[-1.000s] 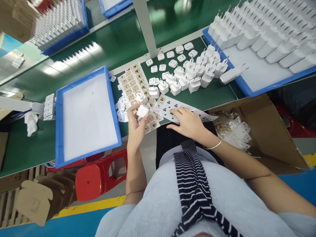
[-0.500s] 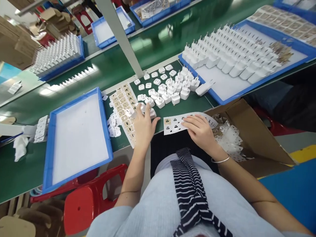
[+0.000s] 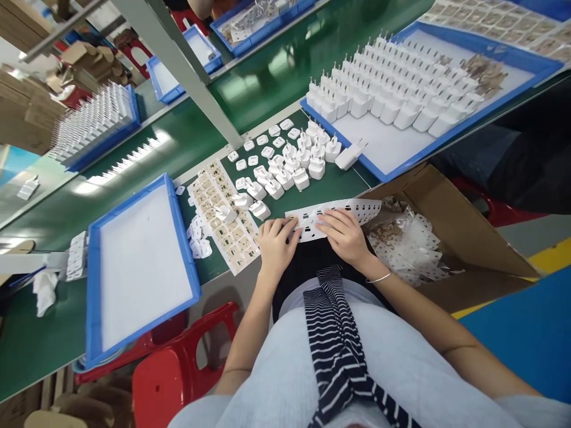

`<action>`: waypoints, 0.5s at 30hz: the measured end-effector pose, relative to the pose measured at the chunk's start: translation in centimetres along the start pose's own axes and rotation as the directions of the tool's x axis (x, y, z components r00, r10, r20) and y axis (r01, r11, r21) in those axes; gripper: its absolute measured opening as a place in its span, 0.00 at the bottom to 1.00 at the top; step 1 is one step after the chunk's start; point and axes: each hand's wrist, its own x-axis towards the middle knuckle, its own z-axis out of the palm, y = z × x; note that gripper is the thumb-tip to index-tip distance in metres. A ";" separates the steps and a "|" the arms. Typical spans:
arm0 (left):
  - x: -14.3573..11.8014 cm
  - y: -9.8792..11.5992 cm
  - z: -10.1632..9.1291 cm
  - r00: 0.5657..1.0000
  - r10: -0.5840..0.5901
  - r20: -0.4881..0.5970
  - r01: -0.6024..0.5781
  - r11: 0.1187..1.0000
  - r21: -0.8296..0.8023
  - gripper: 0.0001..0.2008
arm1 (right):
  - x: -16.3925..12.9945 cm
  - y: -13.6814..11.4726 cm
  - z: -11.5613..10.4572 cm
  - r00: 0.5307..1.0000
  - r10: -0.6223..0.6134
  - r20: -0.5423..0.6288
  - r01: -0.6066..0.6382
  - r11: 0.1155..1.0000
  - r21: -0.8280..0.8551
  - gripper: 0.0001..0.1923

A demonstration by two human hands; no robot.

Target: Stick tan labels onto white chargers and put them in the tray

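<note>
Where the sheet lies: under the right hand, its left end at the left hand.
Left hand: fingers narrowed; cannot tell whether pinching.
Right hand: holding the sheet, thumb hidden.
White plugs: beyond the sheet.

Smooth plastic plug chargers, papery label sheet, smooth bench, glossy plastic stool lower left, matt cardboard box

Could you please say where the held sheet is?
The white sheet is right of centre in the head view, held by left hand and right hand near the cardboard box.
</note>
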 end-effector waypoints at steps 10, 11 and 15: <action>-0.1 1.1 0.4 0.988 -0.153 -0.036 0.145 0.976 -0.161 0.07 | -1.1 0.1 0.4 0.999 -0.017 -0.041 0.015 0.999 -0.039 0.17; 0.0 1.1 0.3 0.982 -0.186 -0.025 0.177 0.962 -0.208 0.07 | -1.3 0.1 0.5 0.998 -0.025 -0.055 0.023 0.999 -0.040 0.17; 0.5 1.2 -0.2 0.952 -0.303 0.026 0.293 0.888 -0.354 0.08 | -1.7 0.1 1.0 0.999 -0.012 -0.052 0.010 0.999 -0.044 0.18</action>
